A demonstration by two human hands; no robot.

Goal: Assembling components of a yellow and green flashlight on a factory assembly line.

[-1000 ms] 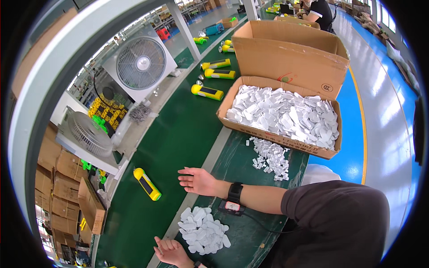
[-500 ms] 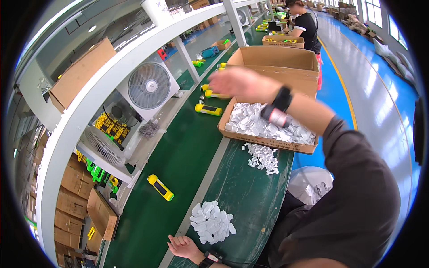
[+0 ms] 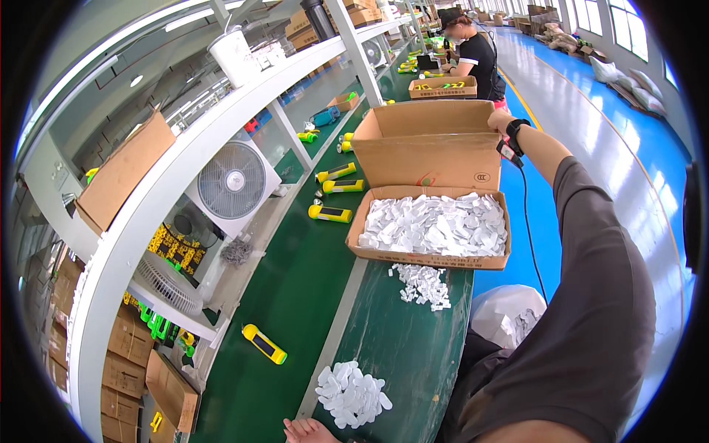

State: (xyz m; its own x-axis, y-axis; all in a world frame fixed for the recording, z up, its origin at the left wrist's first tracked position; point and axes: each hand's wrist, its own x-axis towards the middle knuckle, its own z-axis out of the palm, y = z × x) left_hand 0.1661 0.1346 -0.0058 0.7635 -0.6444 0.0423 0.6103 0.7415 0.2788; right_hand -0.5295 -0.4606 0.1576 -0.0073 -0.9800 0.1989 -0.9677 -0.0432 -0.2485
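At the far right corner of a tall open cardboard box (image 3: 426,159), my right hand (image 3: 501,121) is closed on the upper rim. In front of that box, a shallow carton (image 3: 428,263) is filled with white oval plastic pieces (image 3: 436,225). My left hand (image 3: 309,430) rests at the lower edge of the view, partly cut off, with its fingers loosely out and nothing visible in them. It lies beside a pile of white oval pieces (image 3: 353,395) on the green table (image 3: 384,328). Smaller white pieces (image 3: 422,286) are heaped just before the carton.
A yellow flashlight (image 3: 264,344) lies alone on the green belt (image 3: 229,395); several more (image 3: 330,213) lie farther up. A fan (image 3: 231,179) stands at left beneath a white shelf frame. Beyond the boxes a person (image 3: 476,55) works. A white bag (image 3: 506,314) sits right of the table.
My right hand has swung from above the belt rightward to the tall box's rim. The view has shifted, leaving my left hand lower and partly cut off.
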